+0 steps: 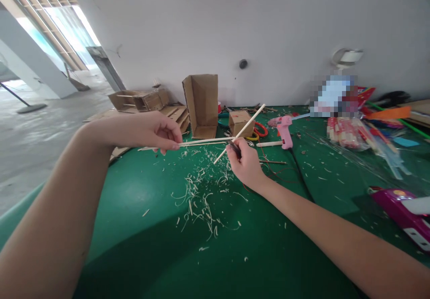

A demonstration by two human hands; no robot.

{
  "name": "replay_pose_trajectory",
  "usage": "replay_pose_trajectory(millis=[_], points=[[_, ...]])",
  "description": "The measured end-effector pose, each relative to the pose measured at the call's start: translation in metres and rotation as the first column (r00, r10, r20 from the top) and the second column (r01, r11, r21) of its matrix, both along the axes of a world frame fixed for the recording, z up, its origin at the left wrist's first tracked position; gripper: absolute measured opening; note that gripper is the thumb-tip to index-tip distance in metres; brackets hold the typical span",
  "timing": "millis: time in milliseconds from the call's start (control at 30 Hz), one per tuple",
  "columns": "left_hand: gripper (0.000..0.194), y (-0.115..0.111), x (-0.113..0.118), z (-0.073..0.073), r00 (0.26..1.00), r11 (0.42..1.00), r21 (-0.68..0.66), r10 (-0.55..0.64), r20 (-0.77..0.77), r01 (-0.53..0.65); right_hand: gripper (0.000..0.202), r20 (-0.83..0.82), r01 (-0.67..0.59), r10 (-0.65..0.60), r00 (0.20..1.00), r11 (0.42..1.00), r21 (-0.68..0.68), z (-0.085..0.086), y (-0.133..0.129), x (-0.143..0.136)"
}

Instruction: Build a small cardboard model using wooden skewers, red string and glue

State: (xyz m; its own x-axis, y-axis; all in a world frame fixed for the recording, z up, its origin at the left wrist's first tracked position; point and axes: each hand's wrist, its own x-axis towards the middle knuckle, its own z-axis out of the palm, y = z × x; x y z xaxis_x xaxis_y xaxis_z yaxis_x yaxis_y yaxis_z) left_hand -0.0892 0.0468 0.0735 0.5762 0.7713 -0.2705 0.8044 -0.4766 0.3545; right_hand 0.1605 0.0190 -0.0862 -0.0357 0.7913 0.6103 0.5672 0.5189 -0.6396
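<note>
Above the green table, my left hand (pixel 164 131) is closed, thumb and fingers pinching a long thin wooden stick (pixel 204 141) that runs sideways toward my other hand. A second thin length seems to lie alongside it. My right hand (pixel 247 162) is wrapped round a short dark tool (pixel 235 149), whose kind is mostly hidden by the fingers. A pale wooden stick (pixel 250 122) slants up through the right hand's grip and crosses the sideways one. Curled wood shavings (pixel 201 200) lie scattered below both hands.
Behind my hands stand an upright cardboard box (pixel 203 106) and a small cardboard block (pixel 240 123). A pink glue gun (pixel 285 131) with a black cord is to the right, near bagged sticks (pixel 346 132). A purple tool (pixel 401 209) lies at the right edge.
</note>
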Motion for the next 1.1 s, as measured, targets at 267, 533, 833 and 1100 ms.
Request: replay_pose_trajectory(millis=[267, 533, 833, 1100], points=[[0.020, -0.002, 0.004, 0.000, 1.000, 0.998, 0.067, -0.009, -0.009, 0.010, 0.015, 0.006, -0.008, 0.008, 1.000, 1.000, -0.009, 0.001, 0.000, -0.001], [0.016, -0.005, 0.009, -0.001, 0.999, 0.999, -0.027, 0.034, 0.037, -0.033, 0.015, 0.016, -0.001, 0.001, 1.000, 1.000, 0.010, 0.000, 0.000, 0.000], [0.031, -0.008, 0.013, 0.000, 0.997, 0.990, -0.131, -0.032, 0.067, 0.041, 0.012, -0.010, 0.032, -0.032, 0.999, 0.998, 0.051, -0.002, 0.004, -0.001], [0.034, -0.018, 0.019, 0.000, 0.987, 0.980, -0.198, 0.068, 0.144, -0.039, 0.013, -0.011, 0.033, -0.033, 0.999, 0.997, 0.066, -0.003, 0.004, -0.001]])
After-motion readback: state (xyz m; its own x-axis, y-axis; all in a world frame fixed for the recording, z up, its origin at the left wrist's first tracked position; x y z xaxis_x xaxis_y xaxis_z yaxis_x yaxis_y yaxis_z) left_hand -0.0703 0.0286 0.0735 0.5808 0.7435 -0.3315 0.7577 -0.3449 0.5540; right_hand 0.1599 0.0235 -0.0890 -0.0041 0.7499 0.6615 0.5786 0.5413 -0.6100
